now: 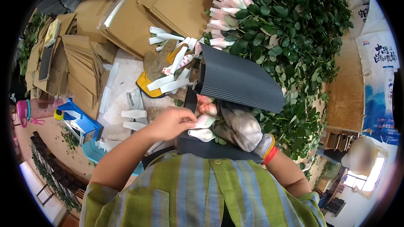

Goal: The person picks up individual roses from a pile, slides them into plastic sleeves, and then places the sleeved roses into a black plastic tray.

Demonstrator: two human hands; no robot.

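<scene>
My bare left hand (174,122) is closed, thumb and finger pinching the edge of a white foam net sleeve (205,121) on a rose head. A second sleeved rose (202,135) lies just below it. Two uncovered pink roses (208,108) sit above, beside the glove. My right hand (242,126), in a grey glove, is closed over the roses where their stems would be; its fingertips are mostly hidden. A black corrugated sheet (240,80) curves up over the flowers and hides part of the stems.
Sleeved roses with leafy stems (286,25) are heaped at the far right. Cardboard sheets (172,8) lie at the back. Loose foam sleeves (174,85), a yellow-brown glove (145,82) and a metal piece (134,100) lie left of the black sheet. Farther left is a blue box (84,122).
</scene>
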